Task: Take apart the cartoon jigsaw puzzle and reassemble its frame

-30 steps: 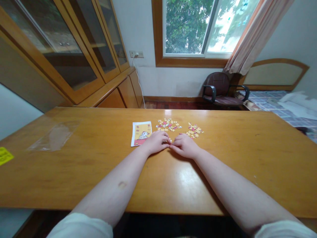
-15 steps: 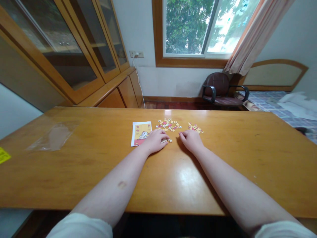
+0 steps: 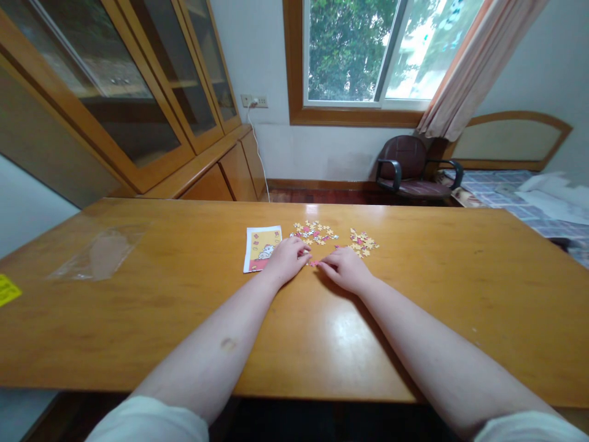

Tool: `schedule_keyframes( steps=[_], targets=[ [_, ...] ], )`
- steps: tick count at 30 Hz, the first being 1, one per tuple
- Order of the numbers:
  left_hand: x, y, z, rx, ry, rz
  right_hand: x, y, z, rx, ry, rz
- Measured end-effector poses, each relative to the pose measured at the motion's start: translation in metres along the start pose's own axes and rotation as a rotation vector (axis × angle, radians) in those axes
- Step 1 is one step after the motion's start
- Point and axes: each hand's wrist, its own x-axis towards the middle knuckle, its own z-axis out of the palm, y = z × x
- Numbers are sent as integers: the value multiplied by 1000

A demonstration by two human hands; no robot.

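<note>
My right hand [image 3: 346, 268] rests on the table with its fingers pinched together, their tips on a pink puzzle piece [image 3: 315, 263]. Close by on the left, my left hand [image 3: 289, 260] has curled fingers around a small pale puzzle piece, mostly hidden by them. Beside and partly under that hand lies a picture card [image 3: 257, 243] with a white cartoon figure on yellow and pink. Beyond both hands is a loose pile of puzzle pieces [image 3: 313, 231]. A smaller pile of mostly yellow pieces [image 3: 363, 240] lies behind my right hand.
The wooden table [image 3: 193, 294] carries a clear plastic bag [image 3: 103, 253] at left and a yellow label [image 3: 8, 290] at its left edge. A glass-door cabinet [image 3: 151, 104] stands behind left. Past the far edge are an office chair [image 3: 407, 166] and a bed [image 3: 492, 190].
My right hand has moved left and nearer to me, from the yellow pile to beside my left hand. A pink piece now shows between them. My left fingers have curled in slightly.
</note>
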Motion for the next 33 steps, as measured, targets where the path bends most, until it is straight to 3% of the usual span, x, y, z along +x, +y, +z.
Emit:
schedule_keyframes(
  steps=[4,8,12,18,24,33],
  targets=[
    [1,-6,-5,7,72,-64,1,0,-1,-32,-5,21],
    [0,-9,-10,95,-56,11,0,3,3,-68,3,105],
    [-3,-7,-13,149,-102,94,1,9,6,-147,49,190],
    [-3,-5,-10,81,-159,213,1,7,4,-57,123,97],
    [-2,-4,-16,119,-63,93,1,6,9,-24,51,-9],
    [-5,-7,-26,108,-201,6,2,5,6,-10,74,41]
  ],
)
